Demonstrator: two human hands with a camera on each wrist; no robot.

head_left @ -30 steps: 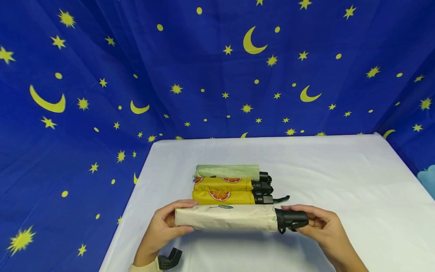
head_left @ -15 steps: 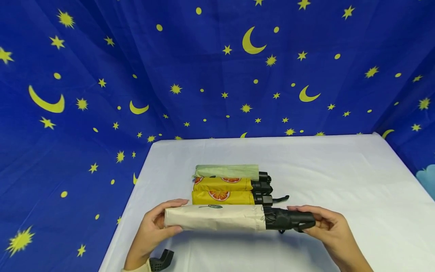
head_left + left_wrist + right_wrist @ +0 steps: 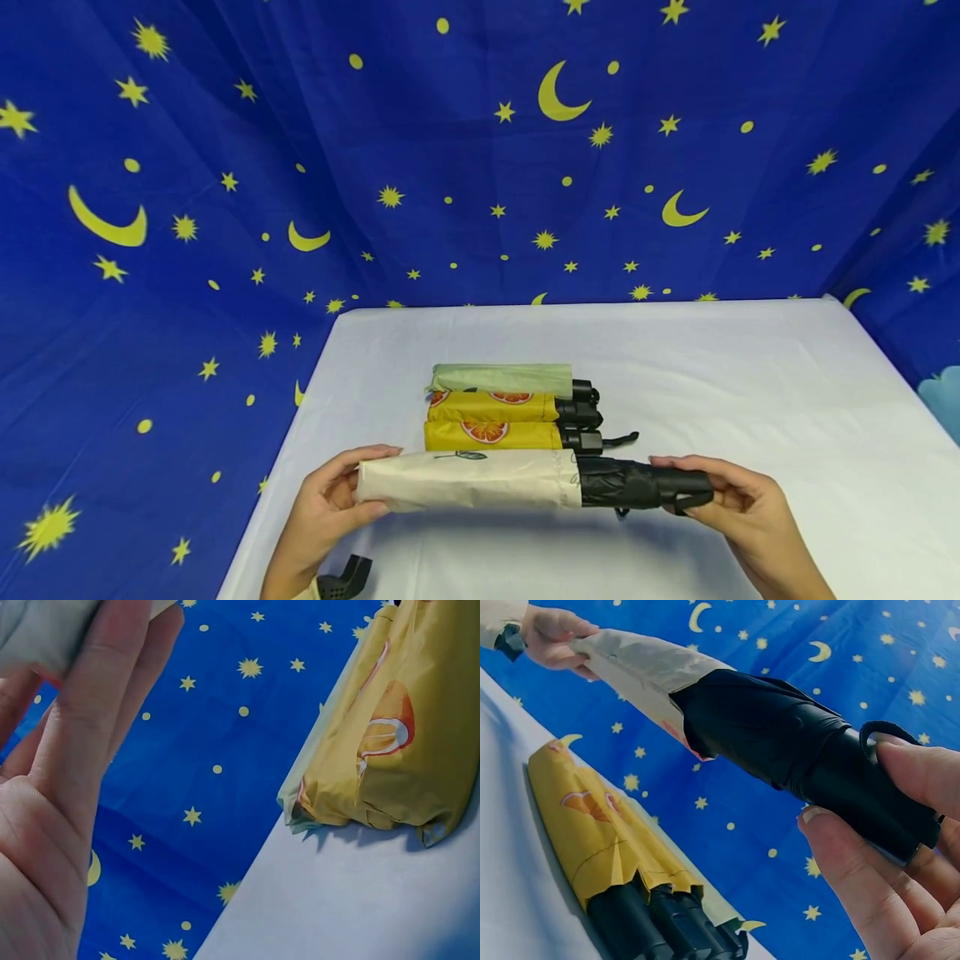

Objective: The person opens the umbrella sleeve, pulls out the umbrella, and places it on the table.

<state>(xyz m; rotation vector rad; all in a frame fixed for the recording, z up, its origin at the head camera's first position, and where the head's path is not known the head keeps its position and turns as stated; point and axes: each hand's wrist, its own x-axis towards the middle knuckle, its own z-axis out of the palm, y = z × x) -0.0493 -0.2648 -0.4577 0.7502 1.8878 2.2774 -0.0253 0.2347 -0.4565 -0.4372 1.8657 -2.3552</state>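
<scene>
A folded black umbrella (image 3: pixel 618 483) sticks partway out of a cream cloth sleeve (image 3: pixel 472 482) with a leaf print, held level above the front of the table. The left hand (image 3: pixel 322 504) pinches the sleeve's closed end between thumb and fingers. At the other end, the right hand (image 3: pixel 750 504) grips the umbrella's black handle (image 3: pixel 870 795), thumb on one side and fingers on the other, beside a small wrist loop. In the right wrist view, black fabric shows between handle and sleeve mouth. The left wrist view catches only a corner of the sleeve (image 3: pixel 37 637).
Behind the held umbrella, two yellow sleeved umbrellas (image 3: pixel 491 407) with orange-slice prints and a pale green one (image 3: pixel 502 377) lie side by side on the white table (image 3: pixel 735 375). Their black handles point right. A blue star-and-moon curtain (image 3: pixel 465 150) rises behind the table.
The hands have moved apart, the left hand leftward with the sleeve and the right hand rightward with the handle. More of the black umbrella now shows outside the sleeve.
</scene>
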